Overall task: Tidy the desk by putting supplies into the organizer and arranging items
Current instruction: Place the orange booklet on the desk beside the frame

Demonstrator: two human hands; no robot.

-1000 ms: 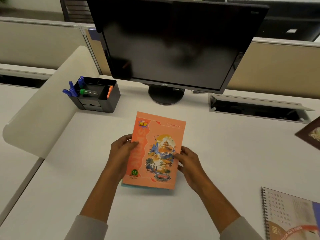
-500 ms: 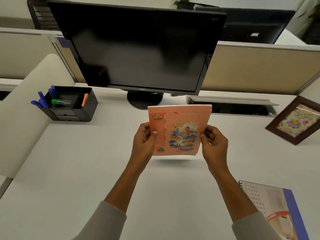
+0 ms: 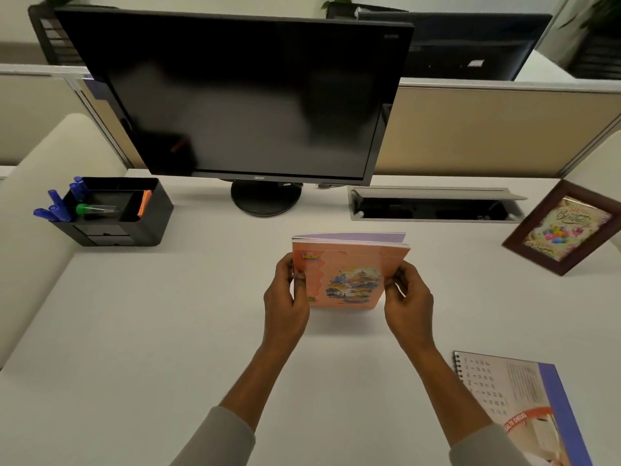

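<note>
Orange notebook [image 3: 349, 274] upright above desk [image 3: 151, 331], before monitor [image 3: 242, 95]. Left hand [image 3: 285, 297] grips its left edge, right hand [image 3: 408, 297] pinches its right edge. Black organizer [image 3: 134, 227] far left, holding blue pens [image 3: 55, 210].

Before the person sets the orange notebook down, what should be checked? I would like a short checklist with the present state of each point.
1. Left hand grips the orange notebook at its left edge: ok.
2. Right hand grips its right edge: ok.
3. Purple book sits behind it: ok.
4. Lower edge rests on the desk: cannot tell.
5. Monitor stand and picture frame are apart from it: ok.
</note>
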